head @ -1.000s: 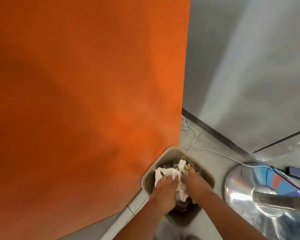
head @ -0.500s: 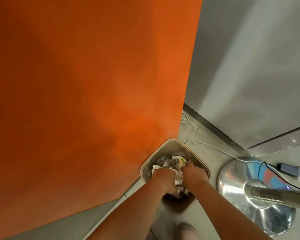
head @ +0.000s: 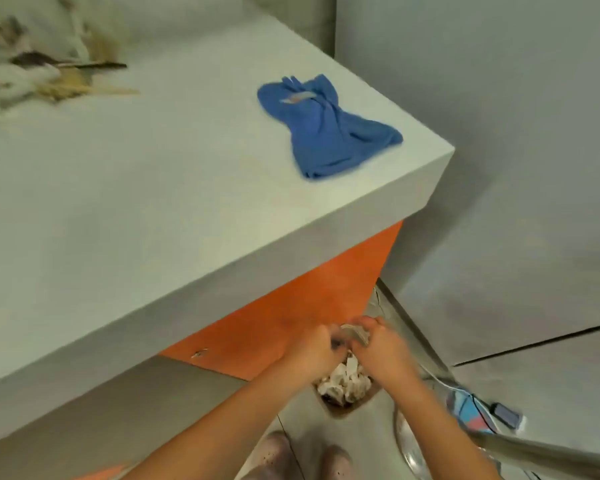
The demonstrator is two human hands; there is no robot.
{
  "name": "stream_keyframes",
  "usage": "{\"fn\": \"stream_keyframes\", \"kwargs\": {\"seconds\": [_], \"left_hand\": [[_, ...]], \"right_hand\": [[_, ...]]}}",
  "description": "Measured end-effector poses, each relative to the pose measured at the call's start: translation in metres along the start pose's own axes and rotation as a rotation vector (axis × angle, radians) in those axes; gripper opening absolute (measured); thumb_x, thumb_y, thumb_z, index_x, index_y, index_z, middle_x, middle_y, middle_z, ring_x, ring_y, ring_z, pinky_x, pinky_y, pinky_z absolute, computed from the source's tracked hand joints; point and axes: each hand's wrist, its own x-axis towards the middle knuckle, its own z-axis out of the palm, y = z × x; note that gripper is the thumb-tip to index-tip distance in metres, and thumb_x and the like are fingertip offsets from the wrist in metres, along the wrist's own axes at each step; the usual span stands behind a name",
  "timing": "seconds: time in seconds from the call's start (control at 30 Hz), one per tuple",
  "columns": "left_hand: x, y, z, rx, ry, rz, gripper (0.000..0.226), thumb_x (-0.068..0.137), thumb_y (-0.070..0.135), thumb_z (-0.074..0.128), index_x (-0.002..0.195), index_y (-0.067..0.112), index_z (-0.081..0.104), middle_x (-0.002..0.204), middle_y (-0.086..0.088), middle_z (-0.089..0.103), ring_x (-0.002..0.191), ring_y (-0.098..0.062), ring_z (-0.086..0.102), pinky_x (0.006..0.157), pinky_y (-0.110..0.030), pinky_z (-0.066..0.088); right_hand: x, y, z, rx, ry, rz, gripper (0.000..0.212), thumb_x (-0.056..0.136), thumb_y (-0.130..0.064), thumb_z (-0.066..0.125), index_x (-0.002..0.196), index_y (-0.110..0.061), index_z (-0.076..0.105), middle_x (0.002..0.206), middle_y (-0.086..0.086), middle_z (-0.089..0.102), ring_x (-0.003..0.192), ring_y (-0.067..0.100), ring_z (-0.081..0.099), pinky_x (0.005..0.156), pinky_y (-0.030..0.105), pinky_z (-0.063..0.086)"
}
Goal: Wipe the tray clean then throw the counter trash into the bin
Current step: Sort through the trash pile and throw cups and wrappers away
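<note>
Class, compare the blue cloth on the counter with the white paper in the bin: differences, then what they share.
The blue cloth lies on the counter; the white paper sits in the bin on the floor. The cloth is one piece; the paper is several scraps. Both are crumpled.

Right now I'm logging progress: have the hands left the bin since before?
Yes: left hand and right hand have risen from the bin, off the crumpled paper, toward the orange panel.
</note>
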Motion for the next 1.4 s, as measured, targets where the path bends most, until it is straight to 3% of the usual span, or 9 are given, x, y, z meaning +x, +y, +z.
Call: {"fn": "stream_keyframes", "kwargs": {"seconds": [0.13,0.27,0.43,0.53,0.63,0.9,1.07,1.2,1.4], "left_hand": [[-0.108,0.051,-0.089,-0.165,0.135,0.057,0.024,0.089,0.027,0.056,0.112,0.027,0.064,0.113,0.007,0.066,0.104,-0.009,0.061,0.091,-0.028,0.048],[-0.209,0.075,-0.181,-0.416,0.251,0.131,0.018,0.083,0.038,0.061,0.097,0.049,0.061,0.093,0.015,0.067,0.086,0.004,0.061,0.082,-0.014,0.047],[-0.279,0.04,-0.278,-0.51,0.565,0.031,0.017,0.088,0.034,0.06,0.105,0.036,0.064,0.098,0.008,0.069,0.091,-0.006,0.064,0.083,-0.021,0.05],[-0.3,-0.007,-0.322,-0.482,0.773,-0.089,0.016,0.088,0.035,0.06,0.103,0.033,0.065,0.091,0.011,0.065,0.082,-0.004,0.061,0.066,-0.014,0.047],[-0.316,-0.065,-0.361,-0.52,0.877,-0.166,0.01,0.087,0.031,0.062,0.095,0.031,0.067,0.094,0.005,0.067,0.086,-0.012,0.064,0.071,-0.024,0.05],[-0.346,-0.21,-0.469,-0.569,0.99,-0.261,0.011,0.088,0.019,0.059,0.081,0.026,0.065,0.089,-0.004,0.07,0.079,-0.018,0.063,0.063,-0.024,0.045],[-0.33,-0.276,-0.523,-0.469,1.002,-0.288,0.011,0.087,0.018,0.058,0.08,0.023,0.064,0.085,0.001,0.066,0.081,-0.016,0.061,0.071,-0.023,0.044],[-0.298,-0.305,-0.543,-0.3,0.976,-0.293,0.005,0.085,0.02,0.062,0.088,0.021,0.066,0.08,0.006,0.063,0.081,-0.014,0.061,0.064,-0.018,0.043],[-0.233,-0.323,-0.544,0.132,0.829,-0.302,0.059,0.077,0.04,0.066,0.13,0.02,0.05,0.131,-0.005,0.046,0.122,-0.023,0.043,0.098,-0.031,0.04]], "right_hand": [[-0.06,-0.077,-0.078,0.116,0.03,-0.181,0.014,0.085,-0.03,0.063,0.097,-0.035,0.064,0.091,-0.012,0.067,0.08,0.009,0.062,0.07,0.027,0.049],[-0.11,-0.17,-0.141,0.306,0.081,-0.439,0.011,0.079,-0.025,0.072,0.076,-0.035,0.067,0.071,-0.02,0.068,0.069,-0.002,0.062,0.063,0.015,0.049],[-0.118,-0.302,-0.171,0.387,0.024,-0.702,0.008,0.083,-0.031,0.069,0.088,-0.036,0.066,0.074,-0.012,0.065,0.071,0.0,0.058,0.061,0.011,0.044],[-0.104,-0.376,-0.159,0.307,-0.019,-0.771,0.01,0.084,-0.035,0.067,0.093,-0.038,0.063,0.078,-0.012,0.063,0.069,0.001,0.056,0.061,0.013,0.044],[-0.085,-0.442,-0.132,0.229,-0.039,-0.823,0.013,0.085,-0.037,0.065,0.098,-0.038,0.062,0.079,-0.013,0.062,0.066,0.003,0.056,0.067,0.022,0.047],[-0.03,-0.595,-0.049,-0.023,0.026,-0.865,0.026,0.09,-0.034,0.058,0.115,-0.03,0.059,0.092,-0.011,0.062,0.074,0.009,0.057,0.059,0.023,0.042],[-0.003,-0.656,-0.014,-0.217,0.129,-0.882,0.025,0.091,-0.028,0.055,0.116,-0.025,0.059,0.112,-0.001,0.057,0.091,0.019,0.059,0.073,0.03,0.048],[0.019,-0.671,0.016,-0.444,0.115,-0.836,0.031,0.09,-0.035,0.055,0.119,-0.022,0.057,0.121,0.003,0.051,0.104,0.023,0.056,0.076,0.028,0.046],[0.042,-0.665,0.04,-0.538,0.183,-0.827,0.038,0.089,-0.029,0.054,0.126,-0.021,0.05,0.127,0.002,0.048,0.114,0.021,0.049,0.089,0.031,0.044]]}}
